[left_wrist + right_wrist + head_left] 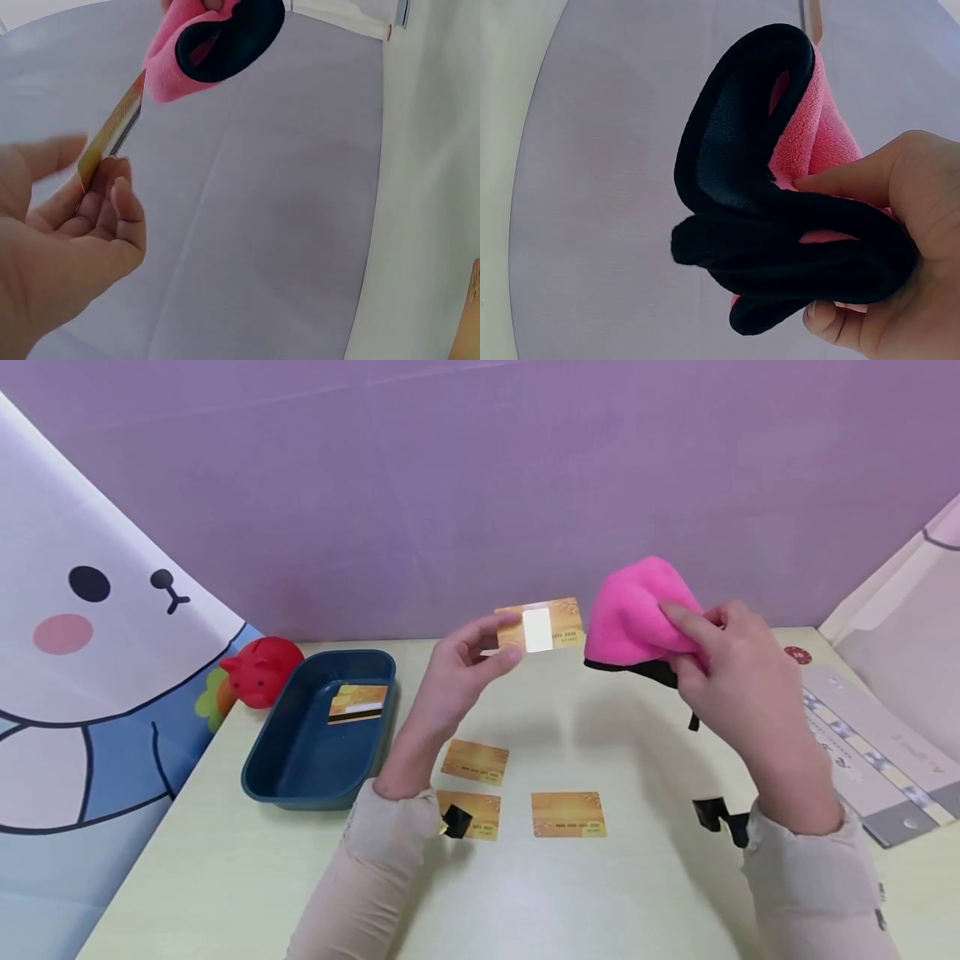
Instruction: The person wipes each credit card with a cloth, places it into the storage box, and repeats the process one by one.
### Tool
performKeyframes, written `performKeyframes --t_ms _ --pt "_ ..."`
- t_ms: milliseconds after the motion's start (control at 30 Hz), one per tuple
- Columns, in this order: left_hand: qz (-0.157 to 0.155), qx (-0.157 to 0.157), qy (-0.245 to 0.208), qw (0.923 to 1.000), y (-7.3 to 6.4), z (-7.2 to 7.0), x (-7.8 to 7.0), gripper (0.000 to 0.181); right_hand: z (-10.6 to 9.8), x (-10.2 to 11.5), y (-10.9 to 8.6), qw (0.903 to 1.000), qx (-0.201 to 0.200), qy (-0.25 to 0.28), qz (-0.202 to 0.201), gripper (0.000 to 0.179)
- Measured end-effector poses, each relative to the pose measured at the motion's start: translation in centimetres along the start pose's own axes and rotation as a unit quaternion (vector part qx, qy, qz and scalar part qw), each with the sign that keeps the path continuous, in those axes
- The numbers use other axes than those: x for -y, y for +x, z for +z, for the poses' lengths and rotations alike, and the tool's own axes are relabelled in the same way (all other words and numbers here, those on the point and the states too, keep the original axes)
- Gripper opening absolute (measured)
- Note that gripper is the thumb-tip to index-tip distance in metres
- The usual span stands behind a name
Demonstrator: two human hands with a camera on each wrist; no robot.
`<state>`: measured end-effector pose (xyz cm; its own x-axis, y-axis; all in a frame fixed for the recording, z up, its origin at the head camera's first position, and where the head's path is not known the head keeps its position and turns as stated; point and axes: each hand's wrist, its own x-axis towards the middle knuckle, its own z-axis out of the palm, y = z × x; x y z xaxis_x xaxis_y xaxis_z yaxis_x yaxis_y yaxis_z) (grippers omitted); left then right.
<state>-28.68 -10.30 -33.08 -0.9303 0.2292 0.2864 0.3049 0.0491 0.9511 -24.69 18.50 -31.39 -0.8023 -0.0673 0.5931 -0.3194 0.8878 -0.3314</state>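
My left hand (468, 664) holds a gold bank card (566, 622) up above the table, by its left end. A bright white patch shows on the card's face. In the left wrist view the card (112, 131) appears nearly edge-on, rising from the fingers. To the right, my right hand (738, 677) grips a bunched pink fleece cloth item (637, 610) with black edging, raised close to the card. The right wrist view shows the item's folded black trim (780, 262) and dark lining; its exact kind I cannot tell.
Three gold cards lie on the table, one of them (568, 815) at front centre. A blue tray (262, 785) at left holds gold cards (358, 703). Beside it stands a red piggy bank (262, 672). A grey flat box (885, 752) and a red chip (798, 655) lie at right.
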Motion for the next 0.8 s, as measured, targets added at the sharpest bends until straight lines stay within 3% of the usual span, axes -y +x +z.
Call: performKeyframes --t_ms 133,367,567,700,800 --pt "0.011 0.009 0.008 0.9999 0.0 0.0 0.1 0.042 -0.2 0.3 0.0 1.0 -0.003 0.001 0.0 0.045" --pt "0.035 -0.022 0.009 0.9991 0.0 0.1 0.8 0.023 -0.3 0.2 -0.1 0.9998 -0.02 0.003 -0.002 0.045" --pt "0.01 -0.071 0.018 0.9973 0.2 -0.1 1.0 0.02 -0.5 0.0 -0.1 0.9988 -0.048 0.003 -0.003 0.044" --pt "-0.012 -0.081 0.034 0.9961 0.2 -0.2 1.1 0.022 -0.6 0.2 0.0 0.9981 -0.061 0.005 -0.01 0.044" --pt "-0.011 -0.076 0.04 0.9962 0.3 -0.2 1.2 0.022 -0.7 0.5 0.0 0.9978 -0.065 0.006 -0.013 0.044"
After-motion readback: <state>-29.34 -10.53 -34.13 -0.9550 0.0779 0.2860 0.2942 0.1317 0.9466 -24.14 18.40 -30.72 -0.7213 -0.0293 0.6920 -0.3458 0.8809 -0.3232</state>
